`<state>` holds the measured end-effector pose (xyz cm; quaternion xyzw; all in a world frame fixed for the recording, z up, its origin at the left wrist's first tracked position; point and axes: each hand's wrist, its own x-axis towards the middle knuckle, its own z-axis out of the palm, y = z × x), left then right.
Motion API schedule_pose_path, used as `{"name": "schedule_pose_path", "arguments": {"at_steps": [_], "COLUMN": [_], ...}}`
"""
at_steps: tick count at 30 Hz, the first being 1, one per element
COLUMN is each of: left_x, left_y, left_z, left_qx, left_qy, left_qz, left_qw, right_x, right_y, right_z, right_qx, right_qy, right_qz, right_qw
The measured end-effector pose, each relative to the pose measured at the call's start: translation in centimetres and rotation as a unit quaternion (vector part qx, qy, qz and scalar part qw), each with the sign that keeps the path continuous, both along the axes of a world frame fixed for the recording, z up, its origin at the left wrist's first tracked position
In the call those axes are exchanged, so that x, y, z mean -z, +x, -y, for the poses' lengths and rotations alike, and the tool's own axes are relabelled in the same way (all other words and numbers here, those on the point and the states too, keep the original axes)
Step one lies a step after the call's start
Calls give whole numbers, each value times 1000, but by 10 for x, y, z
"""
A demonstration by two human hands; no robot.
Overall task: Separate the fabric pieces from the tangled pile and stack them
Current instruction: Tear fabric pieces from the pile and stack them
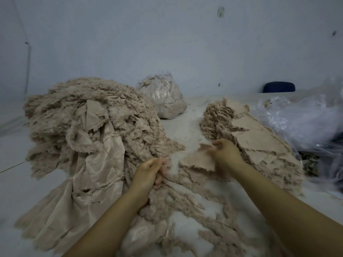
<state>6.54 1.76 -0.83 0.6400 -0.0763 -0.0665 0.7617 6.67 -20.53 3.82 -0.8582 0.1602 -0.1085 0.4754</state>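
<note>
Head view shows our two bare arms reaching over a pale table (pixel 14 191) strewn with beige fluff. Our left hand (pixel 150 173) sits at the foot of the tangled pile (pixel 89 130), fingers curled round a shaggy strand that runs down toward us. Our right hand (pixel 224 154) is blurred, but it seems to pinch a flat fabric piece (pixel 196 160) by its upper edge, thumb and fingers closed on it, just beside the stack (pixel 259 141). That stack lies to the right, flat pieces lapped over one another with frayed edges showing. The pile rises on the left, fleece mixed with smooth folded cloth. Behind them a tied bag (pixel 165 97) of the same stuff stands near the wall. Loose clear plastic (pixel 300 119) is heaped at the far right.
</note>
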Motion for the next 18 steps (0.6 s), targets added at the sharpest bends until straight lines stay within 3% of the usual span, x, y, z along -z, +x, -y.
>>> {"name": "schedule_pose_path", "arguments": {"at_steps": [2,3,4,6,7,8,10,13,16,18], "left_x": [-4,-7,-11,-15,-16,-17,-19,-23,-27,-23], "left_y": [2,2,3,5,5,5,1,-2,1,1], "left_z": [-5,-9,-14,-25,-30,-33,-34,-26,-22,-22], "left_qx": [28,52,83,145,170,189,207,152,74,107], "left_qy": [85,143,212,388,452,470,388,159,-18,-25], "left_qz": [33,55,72,101,109,111,87,68,50,5], "left_qw": [995,987,971,905,869,855,894,973,996,994], "right_x": [6,10,14,21,25,29,34,37,36,35], "right_y": [-2,-7,-13,-26,-33,-41,-51,-58,-58,-55], "right_z": [2,-3,-10,-28,-38,-49,-67,-83,-84,-83], "right_qx": [-2,-7,-17,-78,-123,-172,-257,-298,-251,-215], "right_qy": [-203,-245,-253,-215,-177,-128,-31,98,242,313], "right_qz": [-19,6,45,103,98,77,20,-3,25,51], "right_qw": [979,969,966,968,972,974,966,949,937,924]}}
